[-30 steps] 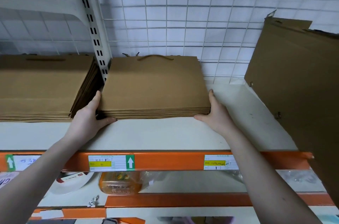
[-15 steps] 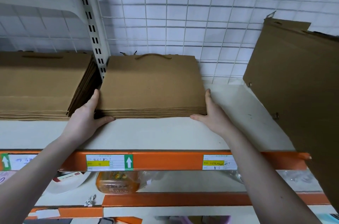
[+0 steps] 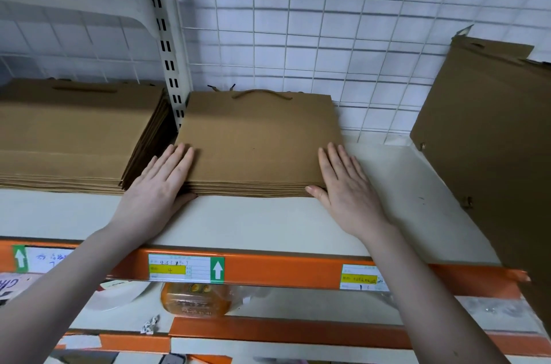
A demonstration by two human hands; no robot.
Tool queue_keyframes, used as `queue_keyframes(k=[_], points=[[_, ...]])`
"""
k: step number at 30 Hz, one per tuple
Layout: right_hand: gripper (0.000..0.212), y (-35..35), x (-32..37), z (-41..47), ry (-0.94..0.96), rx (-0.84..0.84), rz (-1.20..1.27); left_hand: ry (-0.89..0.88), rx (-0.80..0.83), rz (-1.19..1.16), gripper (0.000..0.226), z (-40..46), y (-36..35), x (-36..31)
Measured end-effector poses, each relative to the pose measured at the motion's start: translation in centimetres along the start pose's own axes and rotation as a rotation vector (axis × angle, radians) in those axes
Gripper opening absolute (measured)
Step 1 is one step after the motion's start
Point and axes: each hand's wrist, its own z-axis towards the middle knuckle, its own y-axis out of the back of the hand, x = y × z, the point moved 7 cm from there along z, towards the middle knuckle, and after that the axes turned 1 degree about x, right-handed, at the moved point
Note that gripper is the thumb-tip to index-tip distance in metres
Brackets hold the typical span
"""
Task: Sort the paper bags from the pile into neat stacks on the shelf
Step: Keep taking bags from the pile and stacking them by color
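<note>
Left hand [image 3: 161,181] and right hand [image 3: 346,181] lie flat, fingers straight, on the front corners of the middle bag stack [image 3: 259,140], thumbs against its front edge. Stack sits on white shelf [image 3: 253,223], beside taller left stack [image 3: 74,137]; flattened cardboard [image 3: 492,140] leans at right.

Lighting is even, diffuse and moderately bright, with no glare. Soft shadow falls in the gap left of the left hand [image 3: 155,190], between the two flat brown paper bag stacks [image 3: 256,137]. Wide-angle distortion bends the white slotted metal upright [image 3: 167,35] and frame edges; detail is slightly soft throughout.
</note>
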Motion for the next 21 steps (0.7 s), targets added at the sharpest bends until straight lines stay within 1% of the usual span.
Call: queue_keyframes(k=[5,10,13,17,21], points=[[0.076,0.0,-0.1,0.4,-0.007,0.045,-0.008,-0.003,0.028,-0.012,0.075,0.2,-0.3,0.1],[0.076,0.1,0.0,0.3,-0.022,0.061,-0.037,0.018,0.036,-0.058,0.077,0.3,-0.3,0.3],[0.079,0.4,-0.1,0.1,-0.039,0.082,-0.077,0.033,0.060,-0.036,0.078,0.4,-0.3,0.1],[0.080,1.2,0.4,-0.1,-0.062,0.071,-0.099,0.053,0.096,0.052,0.080,0.8,0.5,-0.6],[0.077,1.4,2.3,0.0,0.003,-0.010,-0.051,0.094,0.089,0.108,0.086,1.1,0.5,-1.0]])
